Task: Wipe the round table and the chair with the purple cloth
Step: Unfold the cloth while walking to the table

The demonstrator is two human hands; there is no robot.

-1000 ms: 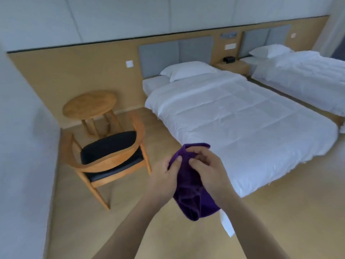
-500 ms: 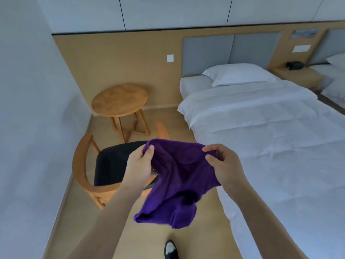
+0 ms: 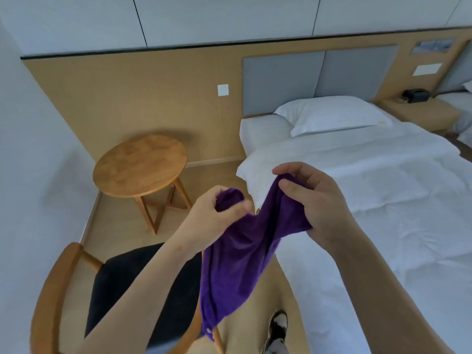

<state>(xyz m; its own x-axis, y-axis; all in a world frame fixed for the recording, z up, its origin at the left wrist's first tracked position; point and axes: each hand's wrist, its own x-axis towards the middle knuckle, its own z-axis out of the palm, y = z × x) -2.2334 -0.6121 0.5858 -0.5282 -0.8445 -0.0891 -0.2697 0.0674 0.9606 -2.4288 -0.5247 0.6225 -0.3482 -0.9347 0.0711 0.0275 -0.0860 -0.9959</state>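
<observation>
Head view, purple cloth (image 3: 242, 254) hanging from both grips

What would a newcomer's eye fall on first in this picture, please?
First the purple cloth, held up at the centre, with the left hand and the right hand each gripping its top edge. Next the white bed filling the right side. Then the round table by the far wall at left, with the chair nearer, below it.

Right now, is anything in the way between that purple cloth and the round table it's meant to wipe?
Nothing visible blocks it. The purple cloth hangs in the air, gripped by the left hand and the right hand. The round table stands beyond the chair, its top bare, with open floor beside the bed leading there.
</observation>
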